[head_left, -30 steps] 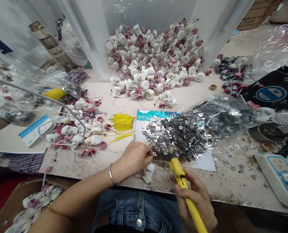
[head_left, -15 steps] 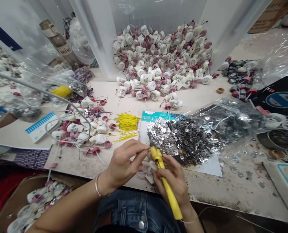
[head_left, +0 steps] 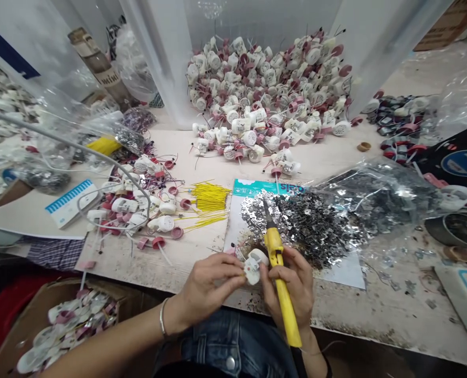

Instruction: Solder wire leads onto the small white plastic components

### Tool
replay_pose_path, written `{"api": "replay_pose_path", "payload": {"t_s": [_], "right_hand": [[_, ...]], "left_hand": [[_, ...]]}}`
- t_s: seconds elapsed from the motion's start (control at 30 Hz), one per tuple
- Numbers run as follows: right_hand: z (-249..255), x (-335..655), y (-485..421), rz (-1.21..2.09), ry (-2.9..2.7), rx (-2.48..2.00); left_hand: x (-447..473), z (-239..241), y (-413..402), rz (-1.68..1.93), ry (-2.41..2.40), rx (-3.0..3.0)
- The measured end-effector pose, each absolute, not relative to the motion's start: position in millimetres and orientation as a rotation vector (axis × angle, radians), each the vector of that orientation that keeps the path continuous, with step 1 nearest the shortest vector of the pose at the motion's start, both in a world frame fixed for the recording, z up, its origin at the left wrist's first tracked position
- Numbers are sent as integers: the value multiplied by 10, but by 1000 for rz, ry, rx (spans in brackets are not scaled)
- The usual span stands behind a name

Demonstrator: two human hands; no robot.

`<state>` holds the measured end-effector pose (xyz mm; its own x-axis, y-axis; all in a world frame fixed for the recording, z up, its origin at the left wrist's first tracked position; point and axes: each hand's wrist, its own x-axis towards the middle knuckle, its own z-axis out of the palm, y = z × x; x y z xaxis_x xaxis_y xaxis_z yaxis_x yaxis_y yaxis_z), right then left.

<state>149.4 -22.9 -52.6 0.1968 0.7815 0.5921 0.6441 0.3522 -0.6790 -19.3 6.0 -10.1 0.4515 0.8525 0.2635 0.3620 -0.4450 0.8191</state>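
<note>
My left hand [head_left: 212, 281] is closed in a pinch on a small white round part [head_left: 254, 265] held just above the near table edge. My right hand [head_left: 292, 283] is wrapped round the yellow handle of a soldering iron [head_left: 280, 283], and its fingers also touch the white part. The iron's dark tip points away from me over a heap of small shiny metal pieces [head_left: 296, 223]. A bundle of thin yellow wires [head_left: 210, 202] lies to the left of that heap.
A big pile of white and pink parts [head_left: 268, 89] spills from a clear bin at the back. More such parts [head_left: 139, 210] lie at left, a clear bag of metal pieces [head_left: 379, 194] at right, a cardboard box of parts [head_left: 60, 325] below the table edge.
My left hand came back from the metal heap toward me. Both hands met, and the white part rose off the table into my fingers. The iron swung left.
</note>
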Motion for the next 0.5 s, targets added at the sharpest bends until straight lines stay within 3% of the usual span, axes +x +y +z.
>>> {"api": "replay_pose_path", "payload": {"t_s": [0.23,0.4,0.5], "right_hand": [[-459,1378,-304,458,-1356,-1278],[-457,1298,-336,305,-1331,-1268],[-487,1324,-383,422,-1463,-1162]], "left_hand": [[-154,-184,63,784,1074,1997],[-151,-126,58,672,1107,1881],[-156,-105,54,614,1120,1815]]}}
